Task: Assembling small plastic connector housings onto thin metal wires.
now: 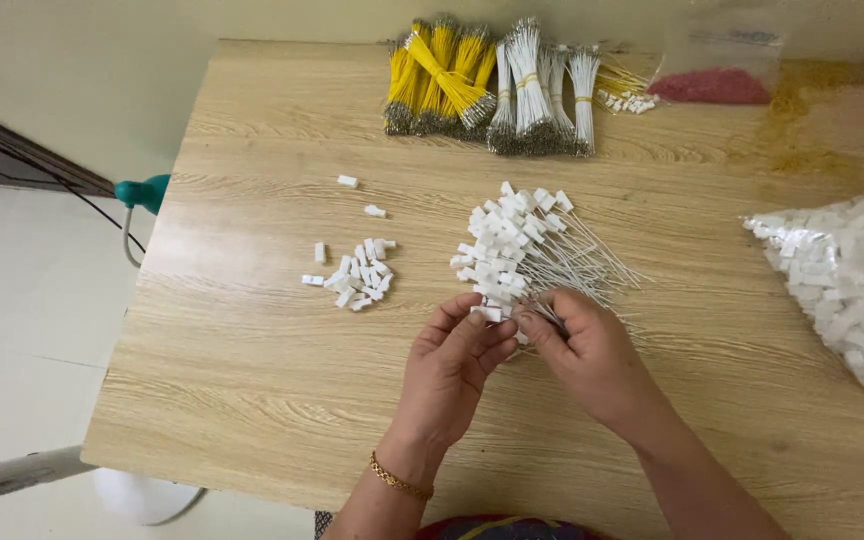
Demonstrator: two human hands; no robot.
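Both of your hands meet at the near middle of the wooden table (252, 380). Your left hand (452, 365) has its fingers curled, the fingertips pinching one small white plastic connector (492, 313) at the near edge of the pile. Your right hand (587, 350) closes narrowly around thin white wires (552, 312), its thumb and forefinger pressed together just beside the left fingertips (the two hands are almost touching). A gold bracelet (399, 480) circles your left wrist.

Just beyond your fingertips lies the pile of wired connectors (507, 240): white housings heaped to the left, their thin leads fanning out to the right across the table. To the left of this pile, well apart from it, sits a small loose cluster of white housings (357, 275) without wires, with a few strays lying farther back.

At the far edge of the table rest bundles of yellow wires (437, 75), and just beside them bundles of white wires (542, 85), all tied with bands. A clear bag of red pieces (717, 70) lies at the far right, and a larger clear bag of white housings (842, 280) fills the right edge (only partly in view). A fan's base (147, 495) stands on the floor at lower left.
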